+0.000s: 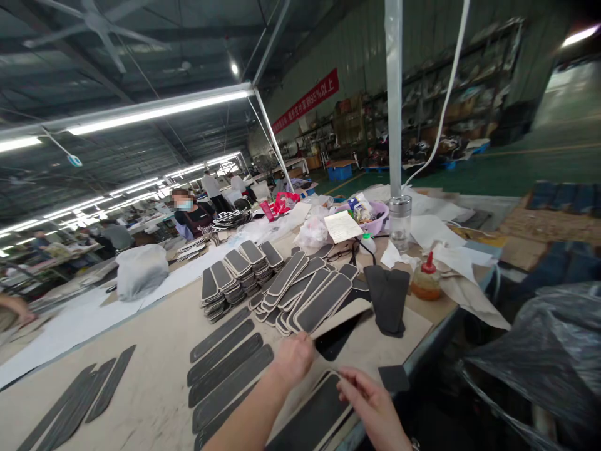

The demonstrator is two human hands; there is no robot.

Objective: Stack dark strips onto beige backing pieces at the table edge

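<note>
My left hand [293, 358] is closed, its fingertips at the near corner of a beige sheet with a black underside [345, 318], which curls up off the table. My right hand [369, 401] pinches the end of a dark grey strip with a pale rim [312, 416] at the table's near edge. Left of my hands, several dark rounded strips [230, 369] lie side by side. Just beyond, pale-edged dark panels [300, 288] are heaped loosely, next to neat stacks of similar panels [237, 269]. What the left fingertips press on is partly hidden.
More dark strips [75, 401] lie at far left. Black pieces [387, 297], a red-capped bottle of amber liquid [426, 282], a glass jar [400, 225] and a purple basket [380, 219] stand right. A metal post [393, 94] rises behind. A dark plastic bag [549, 351] hangs beside the table; a masked person [192, 216] sits across.
</note>
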